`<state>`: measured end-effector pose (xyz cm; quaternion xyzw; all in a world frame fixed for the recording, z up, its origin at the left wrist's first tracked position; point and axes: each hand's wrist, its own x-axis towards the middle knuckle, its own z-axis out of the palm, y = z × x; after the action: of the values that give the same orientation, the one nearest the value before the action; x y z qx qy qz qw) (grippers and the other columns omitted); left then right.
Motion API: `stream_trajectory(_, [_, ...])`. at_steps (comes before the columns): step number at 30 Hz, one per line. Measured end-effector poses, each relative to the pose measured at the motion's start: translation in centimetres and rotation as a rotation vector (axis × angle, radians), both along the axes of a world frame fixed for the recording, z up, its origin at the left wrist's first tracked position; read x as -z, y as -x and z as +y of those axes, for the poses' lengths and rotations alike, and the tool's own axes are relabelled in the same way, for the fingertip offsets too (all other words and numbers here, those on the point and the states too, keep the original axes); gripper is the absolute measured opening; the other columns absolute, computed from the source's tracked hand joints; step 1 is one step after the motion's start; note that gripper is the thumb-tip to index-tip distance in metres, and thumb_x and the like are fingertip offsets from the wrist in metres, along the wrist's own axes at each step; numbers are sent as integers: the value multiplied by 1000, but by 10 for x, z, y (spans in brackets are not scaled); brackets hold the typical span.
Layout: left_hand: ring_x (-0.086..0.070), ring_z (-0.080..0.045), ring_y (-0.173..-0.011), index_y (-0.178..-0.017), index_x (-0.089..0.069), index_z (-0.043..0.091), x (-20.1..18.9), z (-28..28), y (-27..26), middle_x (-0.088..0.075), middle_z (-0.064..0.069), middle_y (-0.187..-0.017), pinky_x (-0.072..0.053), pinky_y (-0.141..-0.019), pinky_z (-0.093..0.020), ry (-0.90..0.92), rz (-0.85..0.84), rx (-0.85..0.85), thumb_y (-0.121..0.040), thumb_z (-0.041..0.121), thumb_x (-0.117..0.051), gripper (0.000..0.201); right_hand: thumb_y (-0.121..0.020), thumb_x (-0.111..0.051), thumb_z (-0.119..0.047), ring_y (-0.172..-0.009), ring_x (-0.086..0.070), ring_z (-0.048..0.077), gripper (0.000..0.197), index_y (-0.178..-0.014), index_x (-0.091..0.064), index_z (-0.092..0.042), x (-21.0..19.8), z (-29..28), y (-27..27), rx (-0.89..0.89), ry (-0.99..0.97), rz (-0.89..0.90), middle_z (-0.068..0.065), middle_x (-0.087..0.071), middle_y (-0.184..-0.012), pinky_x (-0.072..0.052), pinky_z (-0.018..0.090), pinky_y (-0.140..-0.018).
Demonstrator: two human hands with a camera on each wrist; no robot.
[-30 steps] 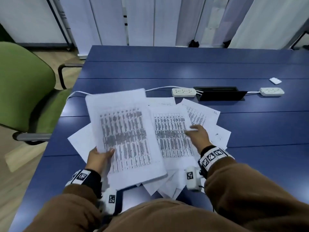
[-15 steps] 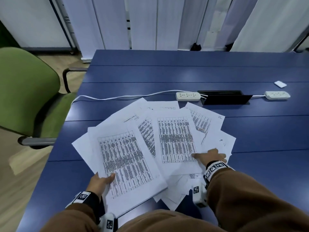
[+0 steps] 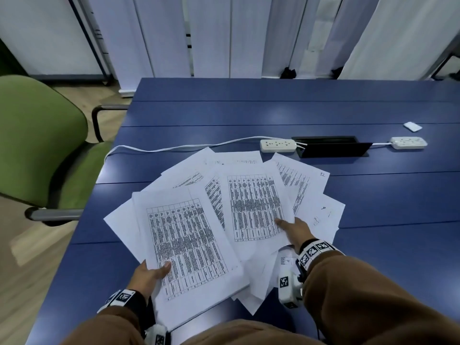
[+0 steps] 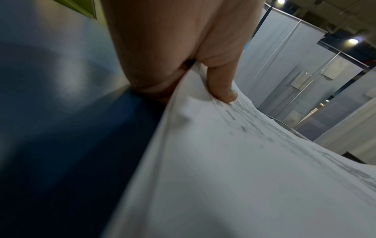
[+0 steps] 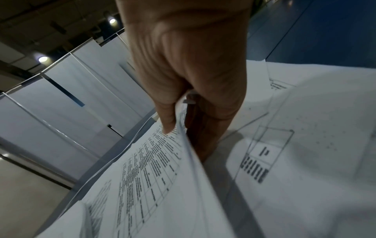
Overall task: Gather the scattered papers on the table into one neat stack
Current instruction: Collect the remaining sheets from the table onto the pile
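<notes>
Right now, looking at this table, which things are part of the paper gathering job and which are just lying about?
Part of the job:
- scattered papers fanned on the blue table
- bundle gripped by the left hand
- table-printed sheet pinched by the right hand

Just lying about:
- two power strips with white cable
- black cable box
- small white card
- green chair

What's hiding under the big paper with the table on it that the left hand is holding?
More white sheets poke out beneath the large printed table sheet pinched by the left hand. Their print is covered.
</notes>
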<state>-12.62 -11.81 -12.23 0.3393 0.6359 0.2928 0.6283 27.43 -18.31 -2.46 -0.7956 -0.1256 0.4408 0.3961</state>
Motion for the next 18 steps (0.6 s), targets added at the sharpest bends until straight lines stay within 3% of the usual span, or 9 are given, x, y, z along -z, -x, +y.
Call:
stream_trajectory(2, [-44,-32,-133,-147,-26,0,8,2,2,-42,-17,-147,-30,-113,-49,4,-24,7,-30,50,-96,145,-85,-72,-19,-78,-60,29,27,-104,-56,-10,1,-2,7,-10,-4,38,15,-62,-95,-57,39,-59])
stream_trajectory(4, [-45,-33,-131,-147,-26,-1,-18,-2,-7,-43,-18,-146,-29,-113,-47,20,-78,-5,-49,34,-95,124,-84,-71,-12,-75,-57,26,24,-104,-58,-7,7,-4,11,-36,-17,-83,20,-64,-96,-52,35,-67])
stream_trajectory(6, [-48,-32,-129,-145,-30,-4,-29,-4,-11,-46,-19,-143,-29,-114,-46,36,-113,-10,-66,14,-86,98,-85,-67,-8,-81,-59,27,18,-101,-60,-12,5,-8,13,-11,-66,-189,17,-66,-96,-47,32,-75])
stream_trajectory(8, [-49,-32,-128,-144,-31,-4,-32,-4,-12,-48,-20,-142,-29,-114,-45,32,-117,-5,-62,16,-88,102,-86,-62,-8,-87,-63,33,15,-99,-62,-16,-4,-11,10,22,-119,-281,13,-67,-91,-48,30,-75])
stream_trajectory(10, [-49,-32,-127,-141,-36,-5,-33,-4,-13,-50,-20,-140,-29,-113,-43,31,-108,-4,-71,8,-81,84,-88,-59,-11,-90,-64,36,15,-102,-65,-11,-18,-14,0,37,-150,-393,16,-68,-92,-48,32,-73])
stream_trajectory(13, [-50,-33,-127,-136,-40,-8,-34,-6,-16,-52,-20,-136,-31,-109,-37,46,-93,-4,-82,-5,-69,61,-89,-58,-19,-96,-63,34,27,-114,-63,-11,-42,-16,-20,79,-188,-516,16,-68,-105,-49,35,-81])
stream_trajectory(16, [-51,-33,-125,-135,-42,-8,-36,-6,-17,-53,-23,-135,-33,-106,-35,27,-79,-4,-83,-8,-67,57,-88,-59,-12,-78,-58,30,11,-97,-64,-17,-69,-18,-32,-27,-200,-601,8,-64,-80,-43,29,-69])
stream_trajectory(18, [-51,-34,-125,-136,-40,-9,-43,-8,-19,-52,-25,-135,-34,-104,-33,30,-94,-24,-84,-9,-65,57,-88,-59,-12,-77,-55,29,13,-98,-64,-18,-78,-21,-37,-96,-172,-633,8,-62,-79,-40,29,-68])
